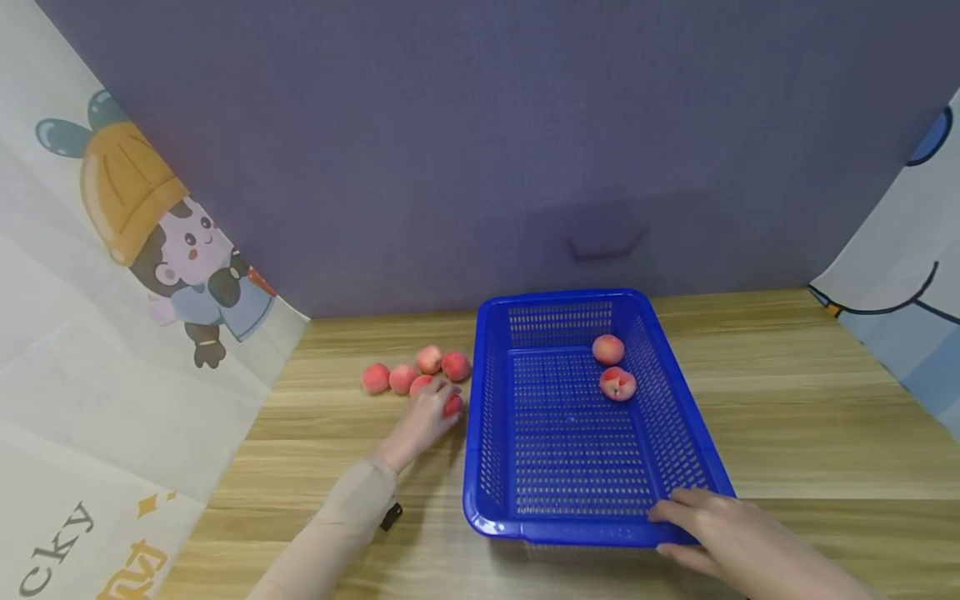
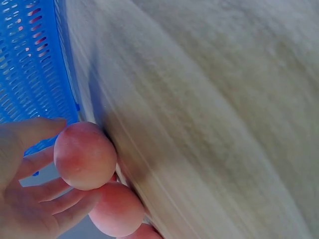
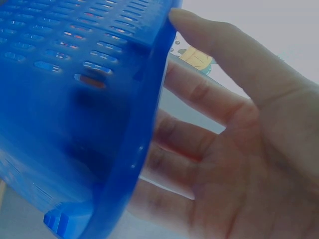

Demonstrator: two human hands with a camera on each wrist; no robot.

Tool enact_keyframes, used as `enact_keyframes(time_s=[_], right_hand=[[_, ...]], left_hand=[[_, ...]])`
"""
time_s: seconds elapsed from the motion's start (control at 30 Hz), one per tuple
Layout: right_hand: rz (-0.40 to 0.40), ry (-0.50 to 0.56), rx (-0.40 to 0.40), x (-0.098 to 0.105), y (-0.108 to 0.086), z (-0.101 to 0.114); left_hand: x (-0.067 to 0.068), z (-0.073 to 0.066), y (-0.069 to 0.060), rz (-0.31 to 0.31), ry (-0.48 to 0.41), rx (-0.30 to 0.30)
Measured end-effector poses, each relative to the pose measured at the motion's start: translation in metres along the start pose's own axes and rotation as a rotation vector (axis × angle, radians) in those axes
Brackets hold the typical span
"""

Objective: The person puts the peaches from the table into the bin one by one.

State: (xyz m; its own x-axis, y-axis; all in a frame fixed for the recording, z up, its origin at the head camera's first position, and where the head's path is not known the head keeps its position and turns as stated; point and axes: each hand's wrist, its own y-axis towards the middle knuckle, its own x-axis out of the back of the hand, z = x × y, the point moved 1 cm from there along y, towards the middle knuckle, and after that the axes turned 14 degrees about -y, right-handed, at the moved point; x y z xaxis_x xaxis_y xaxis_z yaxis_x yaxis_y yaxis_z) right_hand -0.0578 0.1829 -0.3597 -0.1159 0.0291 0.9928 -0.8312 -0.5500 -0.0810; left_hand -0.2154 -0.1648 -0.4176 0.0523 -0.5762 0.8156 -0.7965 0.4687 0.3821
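Note:
My left hand [image 1: 424, 419] is at a peach [image 1: 452, 406] just left of the blue plastic basket [image 1: 592, 533]. In the left wrist view, the thumb touches one side of this peach [image 2: 84, 157] and the fingers curl behind it. A second peach [image 2: 117, 209] lies close against the fingers there. Several more red-pink peaches [image 1: 403, 379] lie on the table beyond the hand. Two peaches [image 1: 608, 350] rest inside the basket near its right wall. My right hand [image 1: 716, 529] grips the basket's near right corner, thumb and fingers on opposite sides of the rim [image 3: 149, 119].
The basket stands on a wood-grain table [image 1: 795, 417]. A dark grey panel [image 1: 450, 167] rises behind it. White sheets with cartoon prints [image 1: 187, 242] hang at both sides. A small black object [image 1: 391, 517] shows beside the left wrist.

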Motion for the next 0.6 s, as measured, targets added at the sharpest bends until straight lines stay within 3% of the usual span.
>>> enact_keyframes(time_s=[0.33,0.6], right_hand=[[0.017,0.012,-0.008,0.0,0.0001,-0.0001],[-0.014,-0.011,0.017,-0.0014,-0.0004,-0.0005]], left_hand=[[-0.0047,0.002,-0.001,-0.005,-0.016,0.001],[-0.0054,0.0024,-0.0012,-0.01,-0.027,-0.008]])
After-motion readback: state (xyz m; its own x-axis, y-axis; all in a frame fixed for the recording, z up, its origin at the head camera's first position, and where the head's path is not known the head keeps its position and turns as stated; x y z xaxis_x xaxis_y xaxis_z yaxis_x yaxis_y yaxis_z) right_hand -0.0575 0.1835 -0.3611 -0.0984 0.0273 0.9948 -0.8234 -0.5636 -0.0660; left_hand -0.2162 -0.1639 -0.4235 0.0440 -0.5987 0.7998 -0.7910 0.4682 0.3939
